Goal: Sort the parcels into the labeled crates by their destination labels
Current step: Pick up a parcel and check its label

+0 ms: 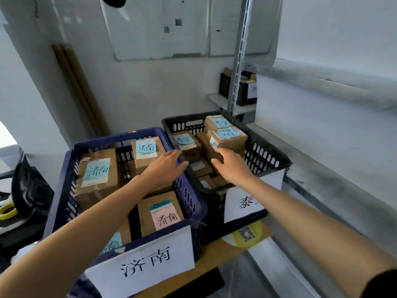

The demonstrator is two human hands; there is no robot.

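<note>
Placement is judged underway: 1 parcel [206, 147] in the black crate [267, 143] is touched by the right hand [233, 164], grasp unclear; left hand [165, 167] released. Seating is needed next.

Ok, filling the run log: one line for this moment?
left hand open above blue crate | right hand touching parcel in black crate

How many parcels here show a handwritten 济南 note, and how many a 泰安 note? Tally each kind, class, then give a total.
济南 parcels: 4
泰安 parcels: 3
Total: 7
The lower parcels in the black crate show no readable note.
</note>
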